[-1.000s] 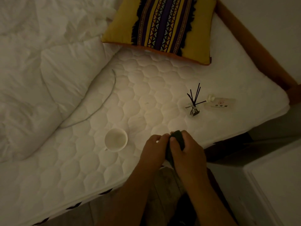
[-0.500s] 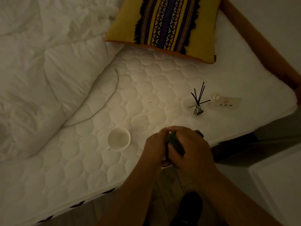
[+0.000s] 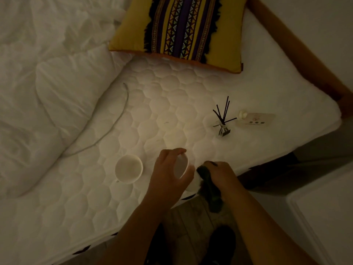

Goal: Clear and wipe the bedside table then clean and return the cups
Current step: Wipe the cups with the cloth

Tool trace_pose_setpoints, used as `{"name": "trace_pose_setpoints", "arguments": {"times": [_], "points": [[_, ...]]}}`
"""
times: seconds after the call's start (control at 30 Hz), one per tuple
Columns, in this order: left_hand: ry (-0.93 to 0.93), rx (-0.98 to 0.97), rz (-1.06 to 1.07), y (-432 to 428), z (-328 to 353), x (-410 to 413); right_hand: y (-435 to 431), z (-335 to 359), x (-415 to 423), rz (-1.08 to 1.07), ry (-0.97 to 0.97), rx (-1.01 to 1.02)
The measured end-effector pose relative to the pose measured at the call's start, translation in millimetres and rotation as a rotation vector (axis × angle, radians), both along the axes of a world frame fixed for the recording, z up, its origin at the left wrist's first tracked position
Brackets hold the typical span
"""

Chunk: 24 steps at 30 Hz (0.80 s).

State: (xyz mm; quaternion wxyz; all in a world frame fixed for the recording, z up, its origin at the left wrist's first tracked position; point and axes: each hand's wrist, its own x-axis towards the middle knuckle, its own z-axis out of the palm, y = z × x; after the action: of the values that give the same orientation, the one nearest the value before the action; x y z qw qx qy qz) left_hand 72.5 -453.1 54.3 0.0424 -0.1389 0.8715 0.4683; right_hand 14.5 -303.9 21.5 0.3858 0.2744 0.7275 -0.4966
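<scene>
Over the bed's near edge my left hand (image 3: 168, 169) grips a white cup (image 3: 183, 169), tilted with its mouth toward me. My right hand (image 3: 221, 175) holds a dark green cloth (image 3: 208, 186) bunched against the cup's right side, and the cloth's tail hangs down past the mattress edge. A second white cup (image 3: 129, 168) stands upright on the quilted mattress (image 3: 152, 115), a little left of my left hand. The bedside table's white top (image 3: 328, 217) shows at the lower right corner.
A reed diffuser (image 3: 222, 123) with black sticks and a white power strip (image 3: 255, 119) lie on the mattress to the right. A thin cable (image 3: 114, 123) curves across it. A yellow patterned cushion (image 3: 183, 29) sits at the head, a white duvet (image 3: 38, 92) on the left, the wooden bed frame (image 3: 298, 54) on the right.
My hands were pressed together around the cloth and cup. They have come apart: the left hand now shows the cup's open mouth and the right has shifted right with the cloth.
</scene>
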Motion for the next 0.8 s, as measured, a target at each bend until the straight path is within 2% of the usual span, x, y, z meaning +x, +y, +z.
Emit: {"name": "trace_pose_setpoints", "arguments": {"times": [0.1, 0.23, 0.43, 0.5, 0.57, 0.67, 0.8], "points": [[-0.01, -0.266, -0.116, -13, -16, -15, 22, -10, 9, 0.012, 0.047, 0.027], [-0.096, -0.623, -0.206, -22, -41, -33, 46, -20, 17, -0.121, 0.043, -0.02], [-0.377, -0.832, -0.152, -11, -55, -51, 81, -25, 20, -0.316, 0.057, -0.082], [-0.375, -0.888, -0.154, 1, -52, -63, 94, -24, 17, -0.37, 0.063, -0.099], [-0.262, -0.803, -0.17, 20, -49, -78, 105, -24, 14, -0.415, 0.066, -0.112], [-0.14, -0.322, -0.055, 61, -56, -111, 119, -28, 11, -0.447, 0.051, -0.117], [-0.086, 0.01, 0.134, 109, -76, -146, 132, -35, 8, -0.484, 0.018, -0.155]]}}
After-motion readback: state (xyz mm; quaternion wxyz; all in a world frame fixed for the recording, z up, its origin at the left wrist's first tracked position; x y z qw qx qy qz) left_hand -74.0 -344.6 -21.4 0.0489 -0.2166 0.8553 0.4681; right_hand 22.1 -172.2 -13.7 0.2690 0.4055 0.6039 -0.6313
